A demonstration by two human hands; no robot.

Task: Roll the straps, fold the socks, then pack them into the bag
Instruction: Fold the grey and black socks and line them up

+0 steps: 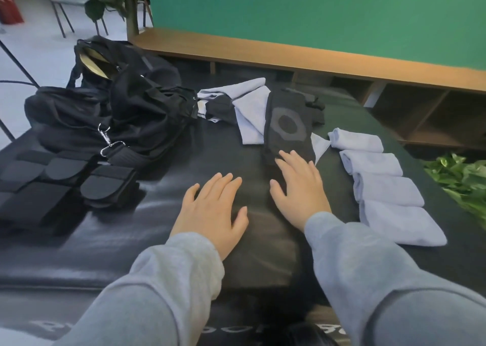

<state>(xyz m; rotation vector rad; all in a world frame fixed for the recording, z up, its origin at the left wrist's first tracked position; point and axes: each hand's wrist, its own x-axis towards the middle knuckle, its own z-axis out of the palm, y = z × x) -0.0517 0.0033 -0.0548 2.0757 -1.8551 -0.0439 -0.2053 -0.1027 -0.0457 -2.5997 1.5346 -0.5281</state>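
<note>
Sock (263,214), dark knit, lies flat under both open hands (210,211).

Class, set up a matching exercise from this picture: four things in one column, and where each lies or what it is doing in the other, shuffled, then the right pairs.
Things:
1. bag
2. folded socks
3. rolled straps
4. hands

Places or states:
A. in a row at the right of the table
B. pressed flat on a dark cloth near the middle
C. open, at the far left
D. grouped at the near left

Pairs: 1-C, 2-A, 3-D, 4-B
</note>
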